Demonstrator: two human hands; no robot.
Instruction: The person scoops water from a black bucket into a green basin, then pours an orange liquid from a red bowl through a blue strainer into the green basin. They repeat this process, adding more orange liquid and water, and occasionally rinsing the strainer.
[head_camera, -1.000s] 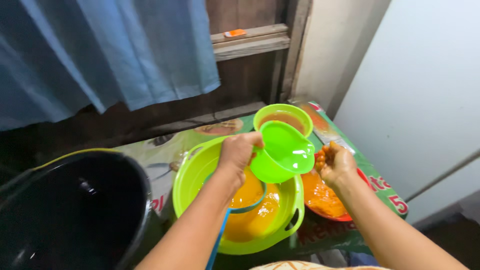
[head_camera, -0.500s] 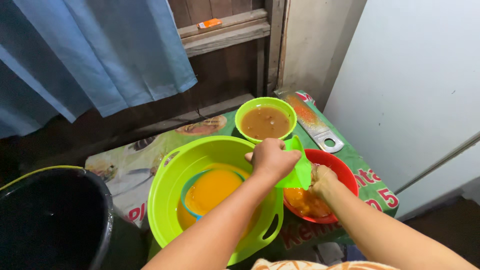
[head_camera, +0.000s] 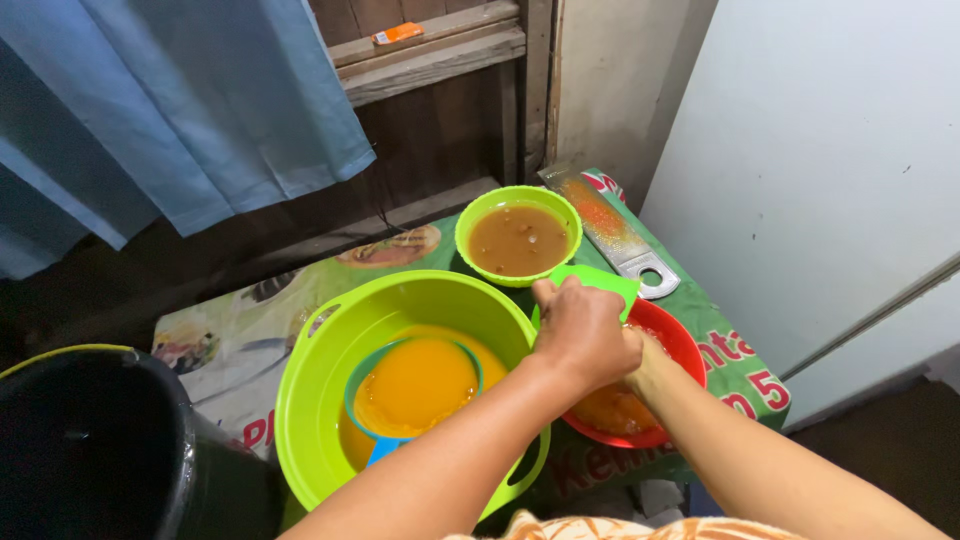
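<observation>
Left hand (head_camera: 583, 333) at centre right of the frame, fingers curled tight around a small green cup (head_camera: 598, 283), held tilted just above the red bowl (head_camera: 683, 351). Right hand mostly hidden beneath the left, down inside the red bowl among orange pulp; fingers out of sight, so open or closed cannot be told. Just left of the hands, a large lime-green basin (head_camera: 318, 375) holding orange liquid and a blue strainer (head_camera: 412, 388) sunk in it. Above the hands, a small green bowl (head_camera: 518, 235) of brown liquid. To its right, a metal grater (head_camera: 612, 228) flat on the printed tablecloth (head_camera: 235, 335). Lower left, a black bucket (head_camera: 95, 450); upper left, a blue curtain (head_camera: 180, 110).
</observation>
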